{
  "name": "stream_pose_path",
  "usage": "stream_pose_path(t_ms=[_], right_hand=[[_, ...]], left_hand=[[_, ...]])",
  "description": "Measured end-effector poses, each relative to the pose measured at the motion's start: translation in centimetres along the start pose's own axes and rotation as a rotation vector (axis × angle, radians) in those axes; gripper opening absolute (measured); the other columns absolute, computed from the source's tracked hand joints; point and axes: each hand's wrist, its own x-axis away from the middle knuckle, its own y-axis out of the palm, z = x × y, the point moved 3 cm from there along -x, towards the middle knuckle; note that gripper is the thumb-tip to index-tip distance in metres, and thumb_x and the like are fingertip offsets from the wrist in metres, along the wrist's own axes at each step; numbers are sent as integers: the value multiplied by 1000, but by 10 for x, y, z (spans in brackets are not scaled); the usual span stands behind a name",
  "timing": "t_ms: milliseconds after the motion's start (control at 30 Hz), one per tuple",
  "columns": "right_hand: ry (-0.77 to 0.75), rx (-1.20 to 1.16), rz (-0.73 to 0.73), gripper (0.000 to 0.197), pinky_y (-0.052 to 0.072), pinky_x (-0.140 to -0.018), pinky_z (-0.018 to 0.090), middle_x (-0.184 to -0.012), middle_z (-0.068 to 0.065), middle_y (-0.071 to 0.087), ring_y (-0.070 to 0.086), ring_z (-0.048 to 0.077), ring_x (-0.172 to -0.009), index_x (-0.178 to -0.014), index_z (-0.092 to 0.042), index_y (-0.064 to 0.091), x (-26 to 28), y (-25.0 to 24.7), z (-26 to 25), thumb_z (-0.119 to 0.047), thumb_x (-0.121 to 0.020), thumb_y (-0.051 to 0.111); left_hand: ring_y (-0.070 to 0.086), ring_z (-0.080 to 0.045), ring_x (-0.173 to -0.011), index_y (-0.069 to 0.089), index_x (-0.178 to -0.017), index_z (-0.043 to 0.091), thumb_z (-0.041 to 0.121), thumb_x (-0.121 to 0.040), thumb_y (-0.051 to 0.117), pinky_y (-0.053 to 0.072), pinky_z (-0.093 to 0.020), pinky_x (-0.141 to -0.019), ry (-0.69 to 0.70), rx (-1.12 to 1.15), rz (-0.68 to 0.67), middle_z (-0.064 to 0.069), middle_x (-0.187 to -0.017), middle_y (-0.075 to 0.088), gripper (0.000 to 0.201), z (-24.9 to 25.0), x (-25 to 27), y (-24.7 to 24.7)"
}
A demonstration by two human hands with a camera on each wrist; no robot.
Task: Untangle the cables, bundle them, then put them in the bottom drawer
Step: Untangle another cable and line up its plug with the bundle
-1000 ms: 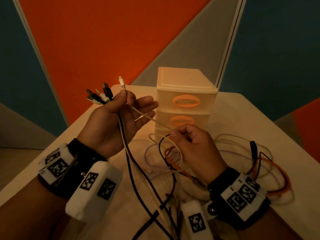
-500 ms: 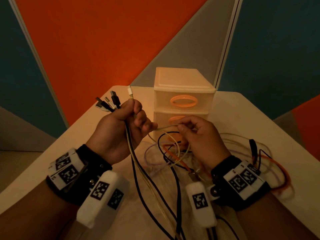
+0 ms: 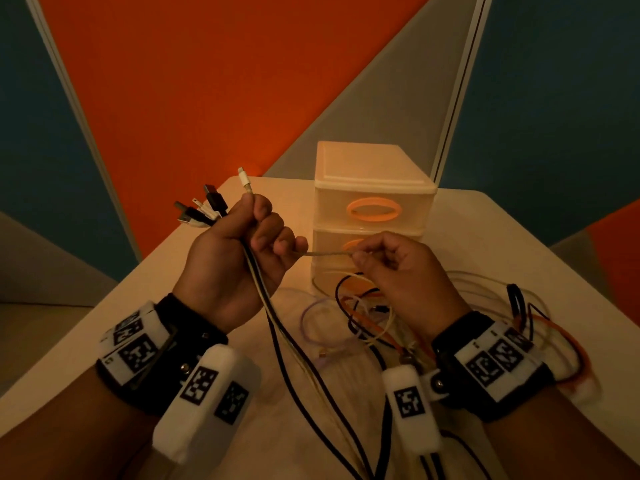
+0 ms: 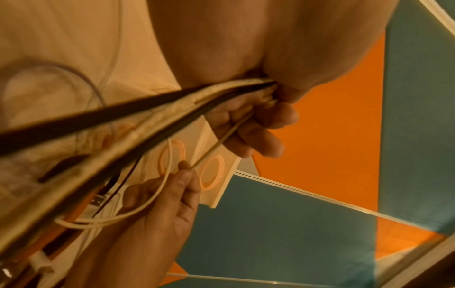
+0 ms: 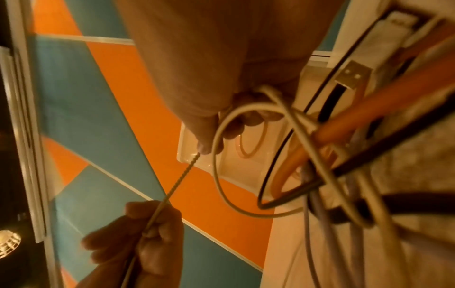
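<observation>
My left hand sits mid-frame in the head view, fist wrapped tight round a bunch of cables, their plugs fanning out of the top of the fist toward the upper left. One white plug stands up tallest. My right hand, just right of centre, pinches a thin pale cable between thumb and forefinger, and that strand runs level and taut across the gap to my left fingers.

Behind both hands stands the three-drawer plastic chest on the table; my right hand hides most of the bottom drawer from the head camera, so I can't tell if it is open. Loose loops, black, orange and pale, lie tangled on the table below and to the right of my right wrist.

The left wrist view gives me what the head view can't: the underside of my fist, dark and cream cords pouring out toward the lower left, and the right fingertips nipping the strand, orange ring handles behind them.

The right wrist view shows a cream loop hanging from my right palm, crossed with an orange cord, and a metal USB plug at upper right.
</observation>
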Motion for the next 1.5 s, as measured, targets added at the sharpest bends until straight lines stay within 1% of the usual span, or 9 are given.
stream_pose_path(t_ms=[133, 267, 533, 700, 800, 967, 1133, 1267, 1500], right_hand=[[-46, 54, -88, 11, 54, -79, 38, -90, 13, 62, 58, 28, -78, -98, -23, 73, -14, -2, -20, -15, -90, 72], [-122, 166, -255, 24, 48, -64, 21, -84, 4, 55, 52, 11, -68, -111, -26, 68, -31, -7, -76, -13, -91, 70], [-97, 328, -434, 16, 46, -50, 25, -77, 0, 57, 51, 10, -48, -107, -19, 70, -27, -4, -101, -9, -96, 63], [27, 397, -442, 8, 54, -71, 32, -87, 10, 74, 66, 17, -70, -92, -16, 73, 1, 2, -56, -19, -95, 66], [95, 406, -351, 18, 48, -68, 27, -69, -7, 67, 58, 1, -63, -80, -17, 71, 5, 4, -30, -28, -93, 69], [349, 335, -296, 35, 42, -50, 25, -52, -10, 59, 53, 5, -48, -73, -17, 71, 6, 3, -1, -44, -94, 64], [428, -233, -220, 30, 38, -37, 23, -74, 14, 44, 41, 14, -42, -113, 1, 65, 10, -3, -10, -25, -101, 54], [270, -245, -150, 20, 37, -39, 21, -63, 6, 55, 45, 6, -43, -99, -3, 68, 15, -9, -34, -20, -99, 57], [-83, 53, 84, 9, 51, -60, 14, -73, -5, 72, 63, -2, -66, -82, -13, 76, 20, 1, -45, -21, -86, 75]], left_hand=[[27, -10, -46, 47, -82, 16, 32, -109, 33, 41, -27, -58, 2, -50, -54, 5, -53, 28, 34, 5, 0, -4], [17, -10, -45, 46, -81, 17, 32, -108, 33, 32, -25, -50, 26, -133, -72, 6, -52, 26, 34, 12, 1, -2], [20, -7, -42, 47, -82, 18, 33, -109, 33, 27, -23, -48, 26, -86, -86, 8, -53, 26, 34, 22, 1, -7], [23, -6, -42, 47, -82, 17, 33, -110, 32, 33, -22, -49, -57, -39, -109, 7, -54, 26, 35, 11, 2, -3], [30, -7, -45, 47, -83, 17, 33, -109, 32, 40, -23, -55, -84, 12, -123, 7, -55, 30, 34, 8, 4, -1], [45, -11, -49, 46, -80, 18, 32, -107, 33, 47, -28, -61, -233, -8, -155, 4, -57, 43, 33, -13, 7, 4], [71, -28, -74, 49, -80, 13, 29, -106, 34, 58, -40, -74, -358, -12, -287, -13, -81, 70, 35, -24, 10, 4], [67, -42, -109, 50, -81, 11, 27, -105, 39, 53, -47, -97, -425, -89, -387, -32, -126, 62, 31, -31, 13, 11], [61, -46, -118, 44, -79, 11, 27, -103, 40, 39, -57, -111, -434, -242, -289, -37, -128, 58, 29, -37, 14, 12]])
